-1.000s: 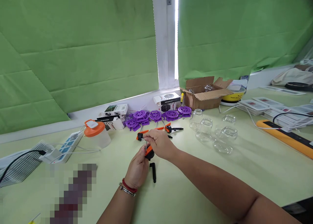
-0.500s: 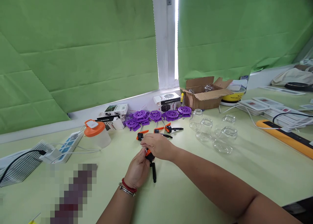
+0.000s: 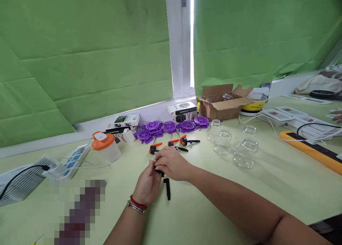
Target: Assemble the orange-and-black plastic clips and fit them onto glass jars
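Observation:
My left hand [image 3: 148,182], with a red cord and a metal bangle at its wrist, is closed around a small black part [image 3: 159,172]. My right hand [image 3: 172,163] reaches across from the right and grips the same part from above, so most of it is hidden. Below the hands a separate black handle-like piece [image 3: 167,189] lies on the table. Just beyond my fingers lie several black-and-orange parts with black handles, among them one at the right [image 3: 185,141]. Behind these are several purple round spoked parts [image 3: 170,127].
Clear glass-like jars [image 3: 223,141] stand to the right, before an open cardboard box [image 3: 221,109]. On the left are an orange-lidded container [image 3: 107,147] and a power strip [image 3: 76,159]. Printed boxes [image 3: 183,111] line the wall. Another person's hand [image 3: 337,116] shows at the right edge.
My fingers have closed further over the held part, and its orange area no longer shows. My left hand has shifted slightly left. Another person's hand has appeared at the right edge.

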The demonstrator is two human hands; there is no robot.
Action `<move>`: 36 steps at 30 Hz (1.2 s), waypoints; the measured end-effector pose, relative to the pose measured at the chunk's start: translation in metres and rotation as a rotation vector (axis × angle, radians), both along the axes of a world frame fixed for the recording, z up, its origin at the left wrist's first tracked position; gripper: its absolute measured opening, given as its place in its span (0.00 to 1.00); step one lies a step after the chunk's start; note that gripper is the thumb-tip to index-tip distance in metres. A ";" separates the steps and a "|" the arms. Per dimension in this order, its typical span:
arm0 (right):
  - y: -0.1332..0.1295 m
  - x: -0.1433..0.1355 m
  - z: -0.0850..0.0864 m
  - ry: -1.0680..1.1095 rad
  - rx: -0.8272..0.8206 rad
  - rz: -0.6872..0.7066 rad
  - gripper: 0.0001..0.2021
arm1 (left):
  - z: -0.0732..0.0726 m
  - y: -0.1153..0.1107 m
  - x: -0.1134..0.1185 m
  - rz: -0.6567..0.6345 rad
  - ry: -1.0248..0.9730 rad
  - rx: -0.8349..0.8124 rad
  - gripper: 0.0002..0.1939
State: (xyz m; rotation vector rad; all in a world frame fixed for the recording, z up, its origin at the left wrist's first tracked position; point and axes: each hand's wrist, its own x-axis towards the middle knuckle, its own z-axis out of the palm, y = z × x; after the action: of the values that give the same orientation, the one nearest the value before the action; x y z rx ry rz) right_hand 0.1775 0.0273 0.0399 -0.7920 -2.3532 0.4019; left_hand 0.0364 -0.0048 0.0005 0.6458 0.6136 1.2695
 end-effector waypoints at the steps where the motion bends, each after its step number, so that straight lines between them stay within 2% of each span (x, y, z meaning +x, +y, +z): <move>1: 0.000 0.001 -0.002 -0.029 0.044 -0.002 0.08 | 0.000 0.001 -0.001 0.012 -0.021 -0.024 0.16; 6: -0.002 0.012 -0.007 -0.127 0.182 0.037 0.13 | 0.001 0.003 -0.004 0.029 -0.010 -0.046 0.15; 11: -0.017 0.022 -0.011 0.091 0.180 -0.019 0.17 | 0.009 0.001 -0.006 0.086 0.027 0.010 0.10; 13: -0.026 0.023 -0.016 0.110 0.092 -0.087 0.12 | 0.013 0.001 -0.006 0.105 0.050 -0.007 0.09; 15: -0.034 0.019 -0.022 0.037 -0.110 -0.228 0.10 | 0.014 0.002 -0.008 0.147 0.062 -0.041 0.08; 17: -0.041 0.014 -0.028 -0.119 -0.333 -0.356 0.16 | 0.013 0.005 -0.010 0.210 0.052 -0.081 0.07; 19: -0.045 0.008 -0.034 -0.296 -0.461 -0.398 0.21 | 0.011 0.008 -0.013 0.254 0.022 -0.106 0.08; 22: -0.043 0.004 -0.039 -0.422 -0.441 -0.416 0.15 | 0.008 0.012 -0.017 0.272 -0.018 -0.106 0.10; 25: -0.034 0.010 -0.041 -0.421 -0.395 -0.419 0.07 | 0.007 0.014 -0.020 0.277 -0.031 -0.101 0.09; 31: -0.024 0.035 -0.043 -0.149 -0.458 -0.288 0.05 | 0.010 0.010 -0.017 0.248 -0.043 -0.114 0.10; 36: -0.026 0.042 -0.045 -0.071 -0.465 -0.266 0.03 | 0.007 0.006 -0.010 0.180 -0.061 -0.126 0.09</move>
State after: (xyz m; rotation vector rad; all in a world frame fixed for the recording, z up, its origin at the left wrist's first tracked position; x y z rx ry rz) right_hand 0.2198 0.0013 -0.0050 -1.3347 -2.2006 0.8312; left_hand 0.0263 0.0013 0.0079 0.4533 0.7075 1.3997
